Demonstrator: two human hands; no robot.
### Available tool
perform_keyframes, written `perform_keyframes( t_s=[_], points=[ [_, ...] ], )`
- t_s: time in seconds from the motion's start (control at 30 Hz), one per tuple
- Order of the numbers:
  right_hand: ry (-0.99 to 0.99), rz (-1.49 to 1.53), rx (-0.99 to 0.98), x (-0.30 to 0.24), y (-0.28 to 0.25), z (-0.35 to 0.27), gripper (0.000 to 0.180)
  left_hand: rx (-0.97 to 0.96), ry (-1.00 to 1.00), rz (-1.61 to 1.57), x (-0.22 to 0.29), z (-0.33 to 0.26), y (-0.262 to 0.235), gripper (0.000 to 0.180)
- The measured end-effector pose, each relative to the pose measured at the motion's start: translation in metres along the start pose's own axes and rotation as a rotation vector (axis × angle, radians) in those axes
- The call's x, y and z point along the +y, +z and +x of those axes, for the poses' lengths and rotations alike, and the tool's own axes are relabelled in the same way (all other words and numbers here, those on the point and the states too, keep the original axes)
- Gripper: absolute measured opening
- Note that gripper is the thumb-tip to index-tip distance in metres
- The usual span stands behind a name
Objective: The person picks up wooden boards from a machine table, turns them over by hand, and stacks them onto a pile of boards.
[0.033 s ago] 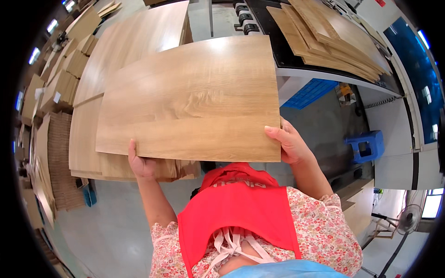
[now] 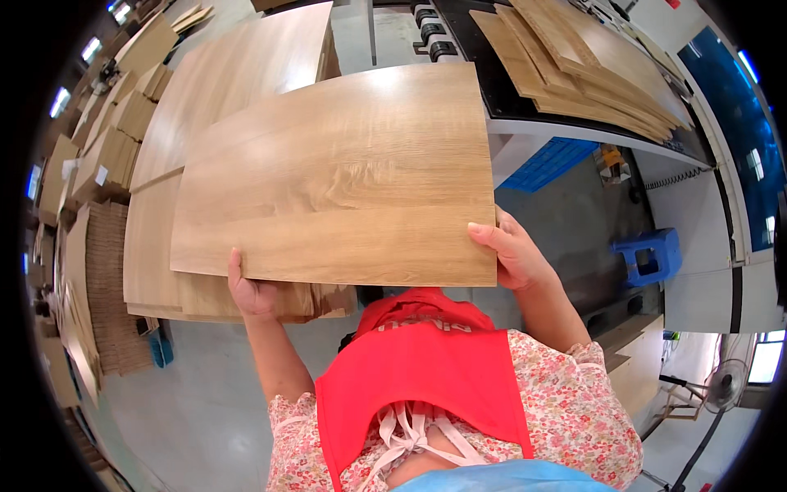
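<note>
Between both hands, held flat above the stack (image 2: 156, 271): a wood-grain panel (image 2: 336, 176). Left hand (image 2: 250, 291) clamped on the near left edge, thumb on top, fingers hidden beneath. Right hand (image 2: 512, 254) gripping the near right corner, thumb along the edge. Below, a red apron (image 2: 426, 377) over floral sleeves. To the right, more boards (image 2: 590, 70) on a machine bed, and a blue stool (image 2: 652, 254) on the floor.
</note>
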State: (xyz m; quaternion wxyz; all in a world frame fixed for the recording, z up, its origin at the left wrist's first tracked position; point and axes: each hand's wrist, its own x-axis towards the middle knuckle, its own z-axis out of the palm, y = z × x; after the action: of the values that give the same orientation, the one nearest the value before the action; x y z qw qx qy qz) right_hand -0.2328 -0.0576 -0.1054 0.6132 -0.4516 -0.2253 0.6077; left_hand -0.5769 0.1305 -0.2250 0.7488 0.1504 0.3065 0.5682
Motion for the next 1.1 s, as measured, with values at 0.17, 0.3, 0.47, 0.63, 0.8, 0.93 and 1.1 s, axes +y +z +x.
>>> perform_keyframes(
  t_s=[0.17,0.3,0.47,0.63,0.8,0.93,1.1],
  points=[
    [0.037,0.006,-0.009,0.001,-0.020,0.008,0.050,-0.032,0.043,0.018,0.001,0.006,0.002,0.038],
    [0.070,0.077,-0.017,-0.010,-0.025,0.017,0.047,-0.093,0.041,0.027,0.013,0.002,0.023,0.038],
    [0.113,0.030,0.018,0.001,-0.041,0.028,0.048,-0.108,0.129,0.137,0.035,-0.001,0.049,0.041],
    [0.017,-0.256,0.143,0.037,-0.050,0.070,0.047,-0.171,0.332,0.303,0.060,-0.020,0.104,0.042],
    [-0.082,-0.140,0.388,0.156,-0.042,0.176,0.056,-0.237,0.739,0.560,0.041,-0.065,0.211,0.043],
    [0.007,0.166,0.194,0.157,-0.018,0.201,0.055,-0.645,1.028,1.126,-0.019,-0.085,0.260,0.047],
    [-0.012,0.400,-0.321,0.067,0.052,0.131,0.051,-0.923,1.232,1.102,-0.103,-0.083,0.301,0.063]
  ],
)
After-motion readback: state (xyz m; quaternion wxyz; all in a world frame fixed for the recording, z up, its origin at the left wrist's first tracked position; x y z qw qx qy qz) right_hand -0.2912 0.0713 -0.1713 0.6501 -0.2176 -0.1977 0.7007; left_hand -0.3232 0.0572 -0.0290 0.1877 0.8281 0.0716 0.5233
